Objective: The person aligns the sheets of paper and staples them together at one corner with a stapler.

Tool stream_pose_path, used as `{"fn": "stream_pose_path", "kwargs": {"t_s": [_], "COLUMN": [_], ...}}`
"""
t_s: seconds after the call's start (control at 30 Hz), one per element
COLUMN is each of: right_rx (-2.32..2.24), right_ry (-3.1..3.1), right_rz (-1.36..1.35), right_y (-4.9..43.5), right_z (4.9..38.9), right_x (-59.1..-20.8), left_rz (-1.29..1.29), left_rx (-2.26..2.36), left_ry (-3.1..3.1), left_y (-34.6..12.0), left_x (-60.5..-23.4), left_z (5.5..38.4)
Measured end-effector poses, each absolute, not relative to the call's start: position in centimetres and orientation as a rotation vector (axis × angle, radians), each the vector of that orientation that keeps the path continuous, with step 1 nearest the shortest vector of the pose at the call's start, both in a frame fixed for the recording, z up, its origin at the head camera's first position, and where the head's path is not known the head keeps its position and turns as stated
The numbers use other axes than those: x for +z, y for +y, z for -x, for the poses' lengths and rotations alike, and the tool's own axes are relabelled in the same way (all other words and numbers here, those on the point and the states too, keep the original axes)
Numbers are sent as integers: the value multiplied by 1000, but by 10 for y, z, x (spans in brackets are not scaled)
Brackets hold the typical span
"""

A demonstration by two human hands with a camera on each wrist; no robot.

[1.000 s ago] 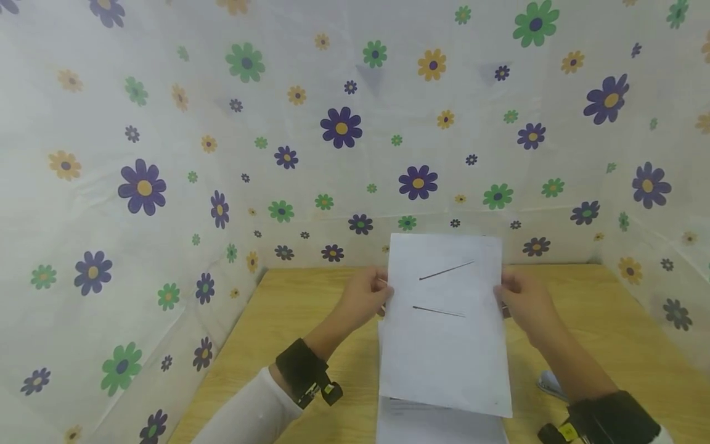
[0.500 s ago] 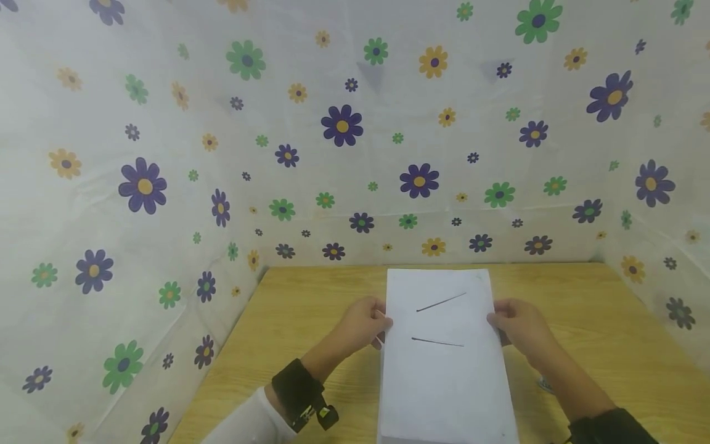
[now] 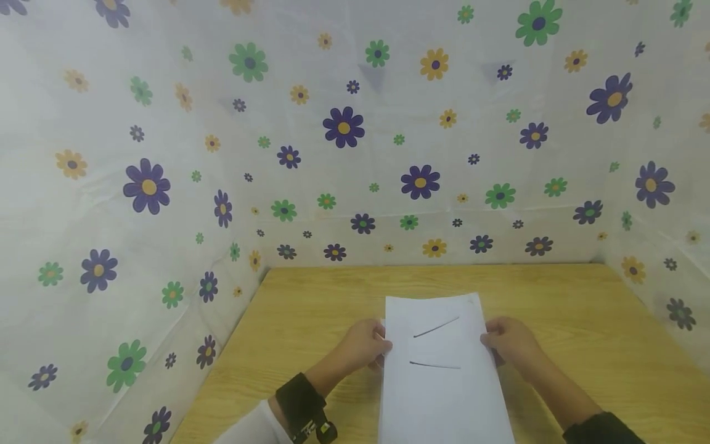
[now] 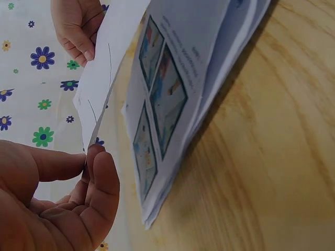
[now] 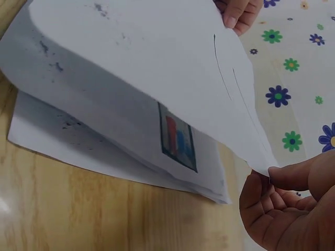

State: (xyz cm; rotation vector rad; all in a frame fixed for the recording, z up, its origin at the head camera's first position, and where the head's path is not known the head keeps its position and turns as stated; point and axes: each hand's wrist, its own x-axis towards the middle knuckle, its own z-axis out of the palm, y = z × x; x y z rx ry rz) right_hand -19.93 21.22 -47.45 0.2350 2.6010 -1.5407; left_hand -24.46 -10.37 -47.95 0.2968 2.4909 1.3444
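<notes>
A white paper sheet (image 3: 438,394) bears two dark pen-like strokes on its upper part. My left hand (image 3: 363,345) pinches its left edge between thumb and fingers, and my right hand (image 3: 513,342) pinches the right edge. Beneath the raised sheet, in the left wrist view, lies a stack of papers (image 4: 196,68) with several printed colour pictures on its top page. The sheet's upper part stands apart from that stack. In the right wrist view one picture (image 5: 178,138) shows under the sheet, and dark specks mark the papers' near ends.
The papers lie on a light wood-grain table (image 3: 310,296). A white cloth with coloured flowers (image 3: 344,185) hangs behind the table and along both sides. Black bands (image 3: 299,404) with small cameras sit on the wrists.
Both hands have brought the sheet down and toward me, lowering it over the stack. A small grey object by the right forearm has gone out of sight.
</notes>
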Motion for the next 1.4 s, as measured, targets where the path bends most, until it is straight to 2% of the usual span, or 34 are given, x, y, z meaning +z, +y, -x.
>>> {"fn": "stream_pose_path", "kwargs": {"t_s": [0.5,1.4], "right_rx": [-1308,-1178], "right_ry": [2700,2718], "right_rz": [-206,-260], "right_y": [206,198], "right_z": [207,209], "right_x": [-495,-499], "left_rz": [-314,-254], "left_rx": [1151,1015], "left_ry": [2614,2633], "left_y": [-101,-100], "left_x": [-504,-509], "left_z": [248,244]}}
